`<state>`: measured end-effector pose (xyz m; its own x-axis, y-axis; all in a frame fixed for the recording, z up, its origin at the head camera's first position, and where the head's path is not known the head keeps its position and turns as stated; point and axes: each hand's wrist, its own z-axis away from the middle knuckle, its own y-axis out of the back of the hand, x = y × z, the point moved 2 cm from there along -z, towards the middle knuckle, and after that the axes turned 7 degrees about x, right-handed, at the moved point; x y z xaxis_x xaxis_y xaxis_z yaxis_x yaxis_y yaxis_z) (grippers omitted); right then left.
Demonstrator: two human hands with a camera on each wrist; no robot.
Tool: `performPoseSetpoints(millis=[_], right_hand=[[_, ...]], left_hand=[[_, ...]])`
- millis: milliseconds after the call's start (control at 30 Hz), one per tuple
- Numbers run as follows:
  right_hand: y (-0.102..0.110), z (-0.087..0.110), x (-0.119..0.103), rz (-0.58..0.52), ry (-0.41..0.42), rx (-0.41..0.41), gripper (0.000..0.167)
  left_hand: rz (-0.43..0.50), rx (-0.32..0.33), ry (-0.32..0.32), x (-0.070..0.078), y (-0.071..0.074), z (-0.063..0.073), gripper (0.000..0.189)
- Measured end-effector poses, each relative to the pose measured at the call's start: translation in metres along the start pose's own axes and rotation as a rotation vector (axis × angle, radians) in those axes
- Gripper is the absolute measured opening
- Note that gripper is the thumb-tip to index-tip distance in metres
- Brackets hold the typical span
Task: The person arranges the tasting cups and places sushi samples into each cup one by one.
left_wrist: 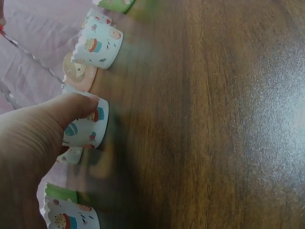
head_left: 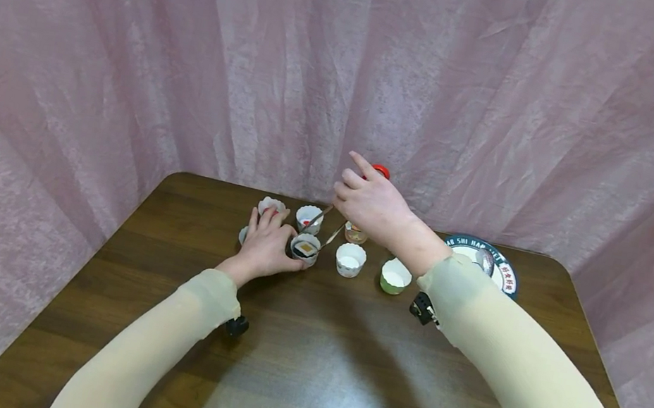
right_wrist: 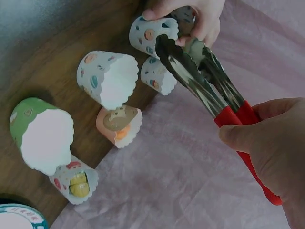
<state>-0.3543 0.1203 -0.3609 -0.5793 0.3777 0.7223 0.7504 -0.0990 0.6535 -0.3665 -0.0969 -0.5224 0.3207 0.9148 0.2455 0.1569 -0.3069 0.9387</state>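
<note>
My left hand (head_left: 265, 246) grips a white printed paper baking cup (left_wrist: 86, 126), its thumb on the near side. Inside that cup lies something dark with a pale tan square piece on it, seen from above. Higher up, my right hand (head_left: 375, 204) holds metal tongs (right_wrist: 190, 78) by their red handles (right_wrist: 248, 148). The scalloped tongs tips stand apart at the mouth of the held cup. My left fingers reach over other cups beside and behind it.
A white paper cup (head_left: 350, 261) and a green one (head_left: 395, 277) stand to the right. Behind are a cup with red bits (head_left: 308, 219) and an orange cup (right_wrist: 121, 125). A cup with yellow pieces (right_wrist: 74, 179) stands near the blue-rimmed plate (head_left: 508, 279). A pink curtain (head_left: 294, 85) hangs behind.
</note>
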Motion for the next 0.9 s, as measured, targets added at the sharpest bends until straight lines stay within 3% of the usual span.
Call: performPoseSetpoints(millis=[300,567,900], right_hand=[[0.009,0.035,0.018,0.018,-0.066,0.078,0.021],[0.010,0.095,0.031,-0.067,-0.152,0.092,0.033],[0.010,0.153,0.039,-0.107,-0.230,0.031,0.046]], left_hand=[[0.012,-0.011,-0.005,-0.006,0.009,0.006,0.067],[0.045,-0.013,-0.043,-0.010,0.020,0.015,0.078],[0.069,0.051,-0.075,-0.010,0.033,0.027,0.086]])
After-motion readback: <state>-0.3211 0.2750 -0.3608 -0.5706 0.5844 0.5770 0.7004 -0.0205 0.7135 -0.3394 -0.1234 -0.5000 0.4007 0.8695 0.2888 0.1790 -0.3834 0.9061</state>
